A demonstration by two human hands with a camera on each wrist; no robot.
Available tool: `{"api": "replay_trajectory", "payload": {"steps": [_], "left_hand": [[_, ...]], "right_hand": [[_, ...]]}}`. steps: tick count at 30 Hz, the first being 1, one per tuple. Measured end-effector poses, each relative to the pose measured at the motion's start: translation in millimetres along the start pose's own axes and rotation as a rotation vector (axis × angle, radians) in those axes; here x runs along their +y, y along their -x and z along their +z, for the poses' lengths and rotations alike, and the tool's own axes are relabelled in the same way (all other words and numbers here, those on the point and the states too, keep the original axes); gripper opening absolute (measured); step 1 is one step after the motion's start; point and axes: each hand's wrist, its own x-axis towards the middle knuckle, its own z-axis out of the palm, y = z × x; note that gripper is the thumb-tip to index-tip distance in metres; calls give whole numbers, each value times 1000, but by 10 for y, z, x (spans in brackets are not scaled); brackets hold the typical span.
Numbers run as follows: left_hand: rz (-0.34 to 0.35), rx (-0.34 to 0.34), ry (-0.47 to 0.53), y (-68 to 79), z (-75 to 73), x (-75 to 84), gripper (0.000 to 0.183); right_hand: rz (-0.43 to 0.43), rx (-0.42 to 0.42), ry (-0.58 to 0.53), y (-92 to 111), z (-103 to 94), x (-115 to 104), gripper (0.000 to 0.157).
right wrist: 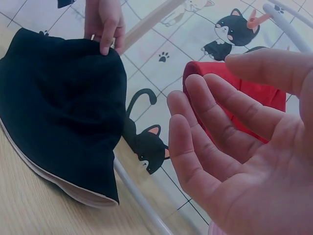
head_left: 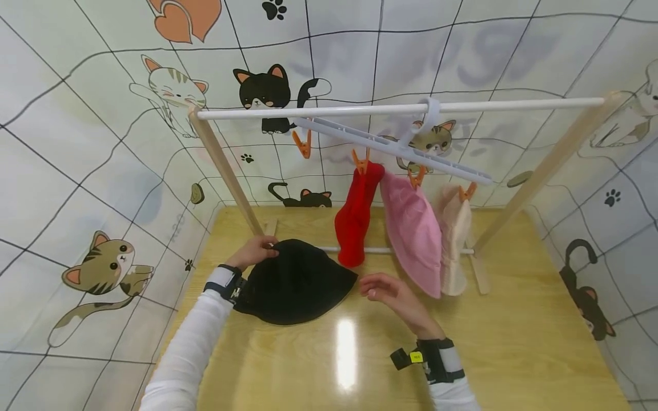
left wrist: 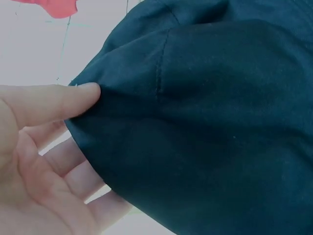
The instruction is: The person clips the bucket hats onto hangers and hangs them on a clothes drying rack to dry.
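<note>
A black bucket hat [head_left: 298,285] with a pale lining edge hangs from my left hand [head_left: 259,251], over the left part of the table. In the left wrist view the thumb [left wrist: 83,98] lies on the dark cloth and the fingers are behind it, pinching its edge. My right hand [head_left: 388,294] is just right of the brim, palm turned up with fingers loosely bent and nothing in them. Behind the hands, a grey-blue hanger [head_left: 396,149] carries a red cloth item [head_left: 357,217], a pink hat [head_left: 413,234] and a cream hat [head_left: 453,240] on orange clips.
The hanger hooks over the white rail [head_left: 319,111] of a rack with wooden posts [head_left: 226,171]. At its left end an orange clip [head_left: 302,144] holds nothing. A lower white bar [head_left: 380,250] runs behind the clothes. Cat-print walls surround the wooden table [head_left: 529,342].
</note>
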Motion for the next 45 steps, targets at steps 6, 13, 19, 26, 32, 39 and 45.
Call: {"api": "replay_trajectory", "payload": {"steps": [6, 13, 19, 26, 32, 39, 45], "left_hand": [[35, 41, -18, 1, 0, 180, 22], [92, 65, 4, 28, -36, 308, 11], [143, 123, -29, 32, -126, 369, 10], [133, 206, -33, 64, -204, 426, 12], [150, 308, -10, 74, -208, 450, 11], [167, 395, 13, 93, -252, 503, 13], [132, 461, 1, 124, -264, 559, 13]], "right_hand": [[-4, -2, -3, -6, 9, -37, 36], [2, -18, -18, -4, 44, -61, 37], [14, -31, -19, 1, 83, -84, 38], [25, -28, 22, 16, 113, -79, 36], [38, -43, -1, 5, 178, -74, 35], [66, -69, -6, -28, 294, -108, 36], [58, -101, 20, -85, 383, -170, 38]]}}
